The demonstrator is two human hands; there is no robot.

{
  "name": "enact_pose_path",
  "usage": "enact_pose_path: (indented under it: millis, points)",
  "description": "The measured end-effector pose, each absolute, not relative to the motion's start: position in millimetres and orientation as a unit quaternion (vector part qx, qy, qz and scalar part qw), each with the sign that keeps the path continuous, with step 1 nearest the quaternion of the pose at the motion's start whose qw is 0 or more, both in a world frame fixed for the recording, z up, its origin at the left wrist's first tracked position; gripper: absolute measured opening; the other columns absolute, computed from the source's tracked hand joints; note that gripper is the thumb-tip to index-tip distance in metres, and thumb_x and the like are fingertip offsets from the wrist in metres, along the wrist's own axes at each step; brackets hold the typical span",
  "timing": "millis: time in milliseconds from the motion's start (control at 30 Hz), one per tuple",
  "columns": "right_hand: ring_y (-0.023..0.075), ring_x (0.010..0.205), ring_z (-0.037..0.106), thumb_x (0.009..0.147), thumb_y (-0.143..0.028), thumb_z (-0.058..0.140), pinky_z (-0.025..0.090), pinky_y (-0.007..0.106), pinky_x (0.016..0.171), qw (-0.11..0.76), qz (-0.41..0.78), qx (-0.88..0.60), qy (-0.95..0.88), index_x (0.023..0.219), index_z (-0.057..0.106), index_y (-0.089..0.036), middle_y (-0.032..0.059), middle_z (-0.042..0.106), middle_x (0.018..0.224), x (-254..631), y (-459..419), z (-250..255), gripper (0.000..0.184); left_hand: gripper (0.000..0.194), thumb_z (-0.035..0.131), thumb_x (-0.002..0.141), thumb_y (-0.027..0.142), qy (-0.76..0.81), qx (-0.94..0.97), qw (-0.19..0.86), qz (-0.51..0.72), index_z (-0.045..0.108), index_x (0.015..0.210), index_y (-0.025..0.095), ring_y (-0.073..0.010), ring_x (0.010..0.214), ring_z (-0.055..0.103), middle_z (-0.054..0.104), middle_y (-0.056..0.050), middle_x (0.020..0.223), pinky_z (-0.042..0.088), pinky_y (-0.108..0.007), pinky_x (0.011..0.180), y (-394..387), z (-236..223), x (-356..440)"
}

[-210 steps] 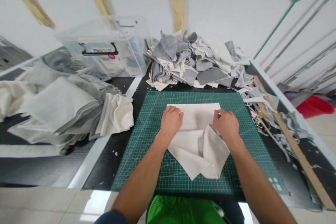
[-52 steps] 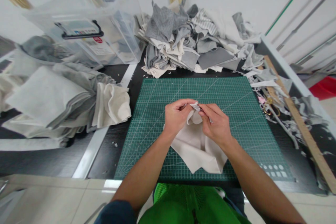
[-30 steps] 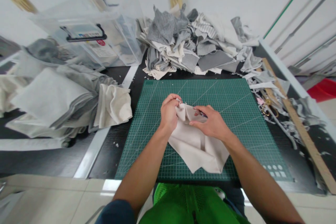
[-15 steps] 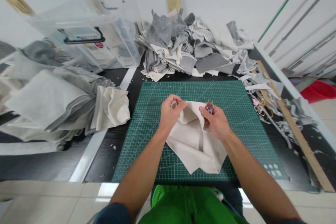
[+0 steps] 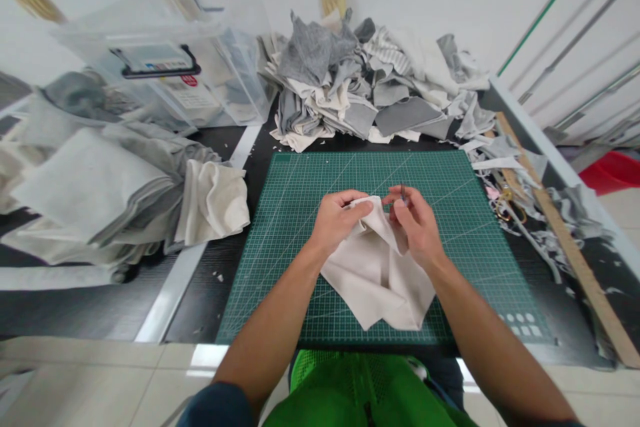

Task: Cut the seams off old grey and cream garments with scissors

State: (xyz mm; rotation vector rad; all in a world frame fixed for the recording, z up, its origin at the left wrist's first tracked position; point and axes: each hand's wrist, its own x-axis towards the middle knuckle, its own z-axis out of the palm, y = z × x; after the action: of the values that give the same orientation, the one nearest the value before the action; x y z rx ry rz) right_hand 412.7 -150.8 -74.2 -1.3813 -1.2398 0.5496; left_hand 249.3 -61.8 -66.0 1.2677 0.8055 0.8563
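A cream piece of fabric lies partly folded on the green cutting mat, its upper edge raised. My left hand pinches that raised edge between thumb and fingers. At the fabric's right side, my right hand is closed around a small pair of thread snips, metal tips pointing up and away. Most of the snips is hidden by the fingers. The right fingertips are close to the raised edge; whether they also grip it is unclear.
A stack of grey and cream cloth lies left, before a clear plastic bin. Behind the mat is a heap of scraps. Right of it are a wooden strip, cloth trimmings and gold-handled scissors.
My left hand has moved right along the fabric edge, bringing the hands closer together. The snips have turned more upright in my right hand, and the raised edge is now bunched narrower.
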Motion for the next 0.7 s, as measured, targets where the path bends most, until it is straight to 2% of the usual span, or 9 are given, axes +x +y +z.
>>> enact_pose_path:
  millis: [133, 233, 333, 500, 700]
  points:
    - [0.0227, 0.098, 0.068, 0.102, -0.039, 0.053, 0.056, 0.040, 0.087, 0.507, 0.076, -0.615, -0.600, 0.138, 0.059, -0.024, 0.0096, 0.073, 0.114, 413.1, -153.0, -72.1, 0.040, 0.027, 0.085, 0.071, 0.036, 0.379, 0.523, 0.658, 0.387, 0.082, 0.089, 0.017, -0.0133, 0.064, 0.062, 0.075, -0.004, 0.078, 0.047, -0.025, 0.061, -60.0, -66.3, 250.2]
    - [0.0231, 0.096, 0.069, 0.100, -0.034, 0.057, 0.056, 0.040, 0.087, 0.462, -0.006, -0.614, -0.640, 0.143, 0.057, -0.024, 0.0093, 0.075, 0.113, 409.7, -153.5, -73.2, 0.044, 0.025, 0.083, 0.072, 0.033, 0.377, 0.515, 0.666, 0.385, 0.083, 0.091, 0.017, -0.0149, 0.069, 0.065, 0.078, -0.006, 0.084, 0.050, -0.027, 0.065, -60.7, -65.8, 250.6]
    - [0.0221, 0.094, 0.070, 0.099, -0.030, 0.062, 0.055, 0.039, 0.086, 0.451, -0.061, -0.599, -0.659, 0.135, 0.064, -0.025, 0.0071, 0.077, 0.113, 407.2, -151.7, -74.5, 0.037, 0.021, 0.082, 0.073, 0.029, 0.358, 0.514, 0.680, 0.381, 0.084, 0.091, 0.019, -0.0157, 0.074, 0.068, 0.080, -0.007, 0.090, 0.052, -0.027, 0.070, -62.3, -65.5, 251.3]
    - [0.0210, 0.094, 0.073, 0.098, -0.024, 0.065, 0.055, 0.038, 0.086, 0.461, -0.104, -0.568, -0.674, 0.127, 0.069, -0.024, 0.0064, 0.079, 0.112, 408.6, -148.0, -74.4, 0.029, 0.020, 0.083, 0.071, 0.026, 0.342, 0.506, 0.697, 0.376, 0.084, 0.090, 0.020, -0.0154, 0.075, 0.069, 0.080, -0.006, 0.089, 0.053, -0.027, 0.071, -65.0, -64.5, 253.0]
    - [0.0206, 0.093, 0.074, 0.099, -0.023, 0.064, 0.055, 0.037, 0.085, 0.463, -0.092, -0.575, -0.669, 0.126, 0.071, -0.023, 0.0063, 0.079, 0.111, 408.9, -149.4, -73.3, 0.028, 0.019, 0.086, 0.069, 0.028, 0.331, 0.480, 0.723, 0.370, 0.083, 0.085, 0.018, -0.0144, 0.071, 0.067, 0.079, -0.006, 0.084, 0.053, -0.027, 0.069, -66.5, -62.0, 253.1]
